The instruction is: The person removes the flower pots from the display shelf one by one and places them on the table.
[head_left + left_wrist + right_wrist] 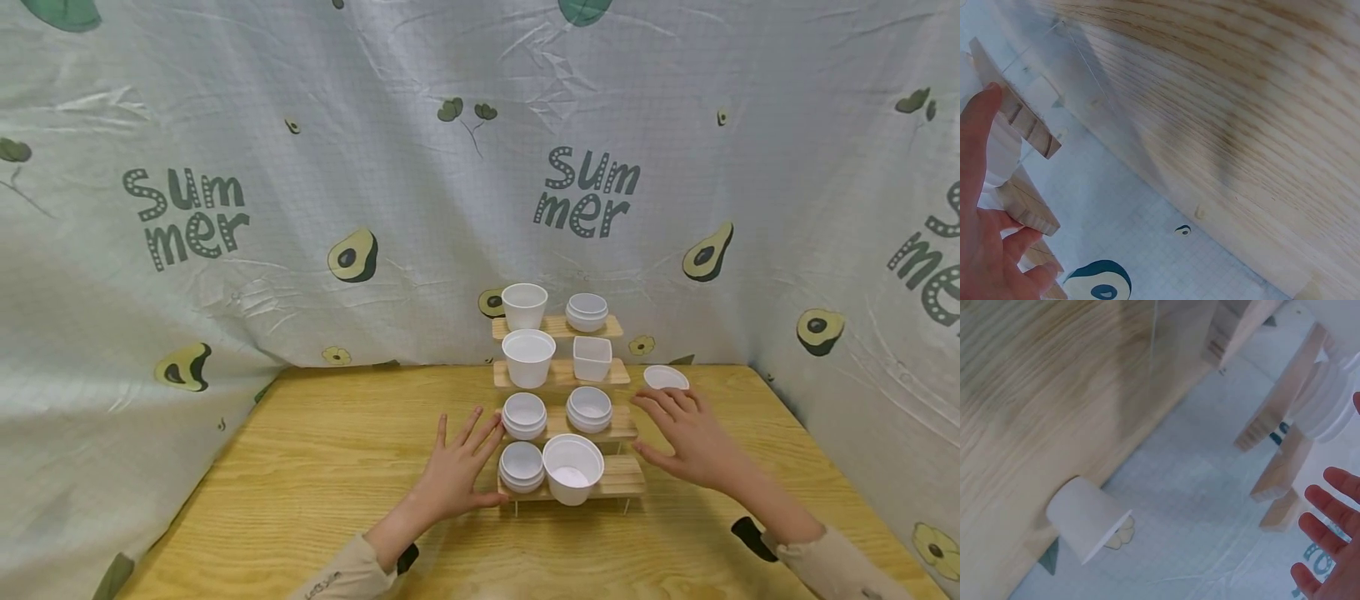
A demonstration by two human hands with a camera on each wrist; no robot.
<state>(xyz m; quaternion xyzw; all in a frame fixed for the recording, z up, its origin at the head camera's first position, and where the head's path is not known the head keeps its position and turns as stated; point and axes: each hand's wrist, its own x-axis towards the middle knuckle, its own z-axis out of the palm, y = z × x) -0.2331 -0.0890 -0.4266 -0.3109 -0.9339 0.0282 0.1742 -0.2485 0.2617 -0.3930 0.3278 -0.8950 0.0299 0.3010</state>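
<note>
A tiered wooden rack (622,477) stands on the table, with several small white pots on its steps. My left hand (453,475) is at the rack's left side, fingers spread. In the left wrist view its thumb touches the end of one wooden board (1035,134), and its fingertips lie at the end of another board (1032,212). To the right of the rack my right hand (693,442) hovers with fingers apart, holding nothing. On the lowest step a larger round pot (573,468) sits beside a ribbed pot (521,467). A square pot (592,358) occupies a higher step.
Behind the right hand a white cup (666,377) stands on the wooden table (337,450), near its back edge. A white curtain (420,192) printed with avocados and lettering hangs behind the table and along both sides.
</note>
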